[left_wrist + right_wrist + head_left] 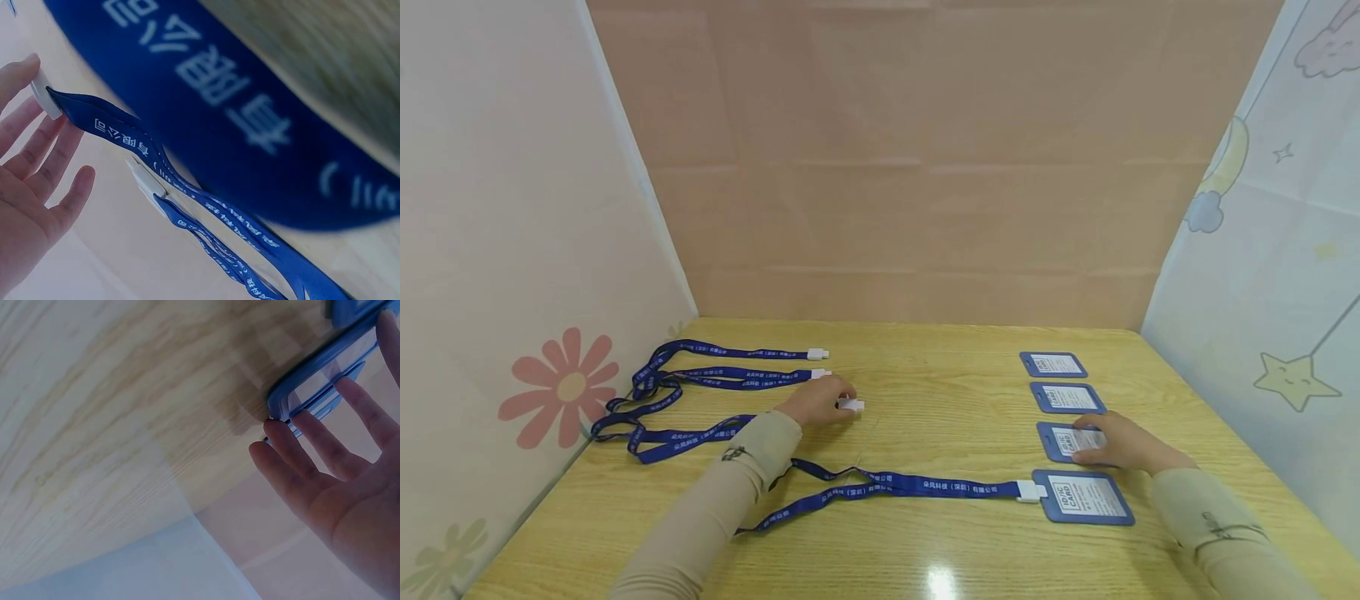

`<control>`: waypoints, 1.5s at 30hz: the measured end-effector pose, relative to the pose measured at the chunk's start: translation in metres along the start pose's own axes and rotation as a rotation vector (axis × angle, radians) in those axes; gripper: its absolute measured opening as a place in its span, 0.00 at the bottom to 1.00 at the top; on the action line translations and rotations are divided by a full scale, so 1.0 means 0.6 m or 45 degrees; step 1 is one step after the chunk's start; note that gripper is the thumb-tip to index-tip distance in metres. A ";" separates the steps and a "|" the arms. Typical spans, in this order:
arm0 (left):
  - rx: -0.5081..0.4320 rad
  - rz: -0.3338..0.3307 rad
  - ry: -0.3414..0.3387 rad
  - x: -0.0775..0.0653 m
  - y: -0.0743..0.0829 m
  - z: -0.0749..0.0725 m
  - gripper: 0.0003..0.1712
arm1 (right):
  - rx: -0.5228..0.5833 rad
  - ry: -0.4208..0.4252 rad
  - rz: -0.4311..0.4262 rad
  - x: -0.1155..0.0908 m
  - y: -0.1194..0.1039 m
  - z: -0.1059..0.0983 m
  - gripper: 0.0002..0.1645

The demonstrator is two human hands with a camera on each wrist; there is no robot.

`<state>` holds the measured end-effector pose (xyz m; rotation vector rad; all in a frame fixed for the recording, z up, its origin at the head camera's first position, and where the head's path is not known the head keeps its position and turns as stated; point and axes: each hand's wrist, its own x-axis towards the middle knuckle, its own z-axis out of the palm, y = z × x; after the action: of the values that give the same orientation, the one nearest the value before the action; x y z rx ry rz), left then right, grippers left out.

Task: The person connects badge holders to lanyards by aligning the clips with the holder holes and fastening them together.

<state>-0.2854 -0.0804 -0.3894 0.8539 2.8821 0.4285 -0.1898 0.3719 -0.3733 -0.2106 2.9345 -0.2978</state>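
Note:
In the head view my left hand (822, 402) pinches the white clip (852, 405) of a blue printed lanyard. The left wrist view shows that clip (46, 97) between thumb and fingers, its blue strap (119, 122) trailing off. My right hand (1122, 445) holds a blue card holder (1054, 442), third from the back, with thumb and fingers at its edges. Nearer the front, another card holder (1090, 498) is joined to the white clip (1028, 492) of a laid-out lanyard (940, 487). The left forearm hides part of the straps.
Two more lanyards, with white clips (817, 354) pointing right, lie at the back left, their loops bunched together. Two card holders (1052, 365) lie in a column behind the right hand. Patterned side panels (527, 208) and a tan back panel (895, 167) border the wooden table (925, 400).

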 end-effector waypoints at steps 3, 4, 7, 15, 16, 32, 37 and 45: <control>-0.002 0.007 -0.002 0.000 0.003 -0.002 0.18 | 0.001 -0.002 -0.009 0.001 -0.003 0.000 0.39; -0.008 0.007 -0.003 -0.001 0.005 -0.002 0.18 | 0.000 -0.002 -0.012 0.001 -0.003 0.001 0.39; -0.030 0.010 -0.001 -0.001 0.008 -0.002 0.19 | 0.002 -0.007 -0.015 0.003 -0.005 0.001 0.38; 0.003 0.029 0.019 0.004 0.010 0.005 0.19 | -0.010 -0.019 -0.021 0.005 -0.013 -0.001 0.36; 0.006 0.027 0.018 0.005 0.011 0.006 0.19 | -0.009 -0.018 -0.015 0.005 -0.015 -0.001 0.36; 0.038 0.047 0.001 0.006 0.025 0.005 0.18 | -0.021 -0.022 -0.005 0.005 -0.022 0.002 0.37; 0.036 0.076 0.014 0.006 0.030 0.005 0.18 | -0.021 -0.024 0.008 0.005 -0.022 0.003 0.38; 0.047 0.074 0.013 0.003 0.038 0.004 0.17 | -0.023 -0.015 0.005 0.002 -0.026 0.002 0.38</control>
<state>-0.2747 -0.0607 -0.3852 0.9454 2.8889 0.3873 -0.1889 0.3563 -0.3712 -0.2081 2.9263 -0.2685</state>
